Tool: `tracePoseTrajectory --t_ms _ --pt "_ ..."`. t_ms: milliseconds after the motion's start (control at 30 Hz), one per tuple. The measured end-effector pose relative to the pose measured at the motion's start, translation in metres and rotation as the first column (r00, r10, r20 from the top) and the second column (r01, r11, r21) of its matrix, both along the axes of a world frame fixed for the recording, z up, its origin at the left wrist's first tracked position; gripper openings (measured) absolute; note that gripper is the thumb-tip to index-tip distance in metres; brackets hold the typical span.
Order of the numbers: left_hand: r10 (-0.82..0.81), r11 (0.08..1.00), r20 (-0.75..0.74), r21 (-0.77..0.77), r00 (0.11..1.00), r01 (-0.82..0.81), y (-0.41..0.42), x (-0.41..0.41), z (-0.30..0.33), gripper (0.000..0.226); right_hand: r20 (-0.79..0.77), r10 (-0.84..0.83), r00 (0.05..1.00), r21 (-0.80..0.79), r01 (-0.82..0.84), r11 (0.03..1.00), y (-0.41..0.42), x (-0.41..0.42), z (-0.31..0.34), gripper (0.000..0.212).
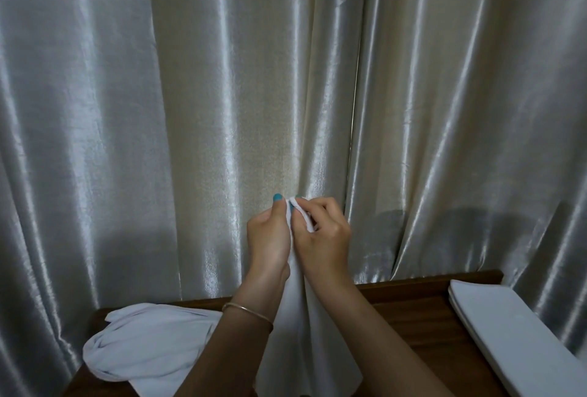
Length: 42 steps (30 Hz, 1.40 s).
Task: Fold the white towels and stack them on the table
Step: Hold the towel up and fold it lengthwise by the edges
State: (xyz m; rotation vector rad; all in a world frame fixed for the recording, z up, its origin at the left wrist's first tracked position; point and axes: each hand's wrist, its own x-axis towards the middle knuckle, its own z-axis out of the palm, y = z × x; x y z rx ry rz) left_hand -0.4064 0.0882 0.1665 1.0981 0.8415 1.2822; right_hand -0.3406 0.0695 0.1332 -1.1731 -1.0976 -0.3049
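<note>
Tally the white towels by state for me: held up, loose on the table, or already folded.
Held towel, pinched at its top edge by left hand and right hand: 1
Crumpled pile, count inside unclear: 1
Folded stack, layers unclear: 1
Total: 3 groups

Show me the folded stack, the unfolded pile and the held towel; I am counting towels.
folded stack [508, 330], head view, its flat top.
unfolded pile [149, 342], head view, its crumpled middle.
held towel [301, 317], head view, the hanging cloth between the forearms.
</note>
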Motion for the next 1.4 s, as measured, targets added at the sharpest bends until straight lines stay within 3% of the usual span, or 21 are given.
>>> tracePoseTrajectory --t_ms 133,333,467,600,667,733,867,967,1067,1300,1400 --pt "-0.002 1.000 0.019 -0.003 1.000 0.002 0.003 0.000 0.000 0.039 0.100 0.032 0.994 -0.028 -0.029 0.999 0.000 -0.004 0.001 0.019" --pt "-0.132 0.988 -0.038 0.079 0.991 0.135 0.016 -0.009 -0.003 0.034 0.200 0.279 0.939 -0.236 -0.230 0.944 -0.004 0.009 -0.001 0.030" --pt "-0.218 0.974 0.026 0.061 0.976 0.216 0.041 -0.017 -0.004 0.028 0.075 0.419 0.905 -0.263 -0.387 0.884 -0.005 0.024 0.008 0.033" --pt "-0.119 0.958 -0.167 0.238 0.979 0.157 0.063 -0.029 -0.013 0.032 -0.107 0.424 0.899 -0.115 -0.435 0.893 -0.012 0.060 0.025 0.031" --pt "-0.123 0.942 -0.231 0.280 0.965 0.187 0.067 -0.035 -0.017 0.031 -0.093 0.371 0.924 -0.200 -0.383 0.902 -0.018 0.080 0.035 0.036" --pt "-0.142 0.923 -0.281 0.310 0.949 0.229 0.070 -0.038 -0.020 0.029 0.104 0.349 0.931 -0.384 -0.285 0.878 -0.020 0.092 0.043 0.035" --pt "-0.169 0.890 -0.317 0.358 0.933 0.283 0.071 -0.038 -0.022 0.027 0.401 0.465 0.789 -0.665 -0.098 0.740 -0.022 0.085 0.059 0.025" --pt "-0.182 0.879 -0.316 0.372 0.931 0.299 0.070 -0.038 -0.021 0.027 0.639 0.441 0.630 -0.610 0.066 0.790 -0.026 0.068 0.064 0.020" --pt "-0.185 0.874 -0.310 0.383 0.933 0.301 0.070 -0.040 -0.018 0.028 0.783 0.409 0.468 -0.553 0.224 0.802 -0.024 0.053 0.066 0.023" --pt "-0.226 0.840 -0.312 0.417 0.923 0.347 0.067 -0.044 -0.012 0.035 0.677 0.557 0.482 -0.733 0.373 0.569 -0.010 0.040 0.069 0.032" --pt "-0.240 0.819 -0.344 0.431 0.908 0.380 0.067 -0.043 -0.011 0.028 0.696 0.593 0.406 -0.706 0.536 0.462 -0.010 0.041 0.075 0.037"
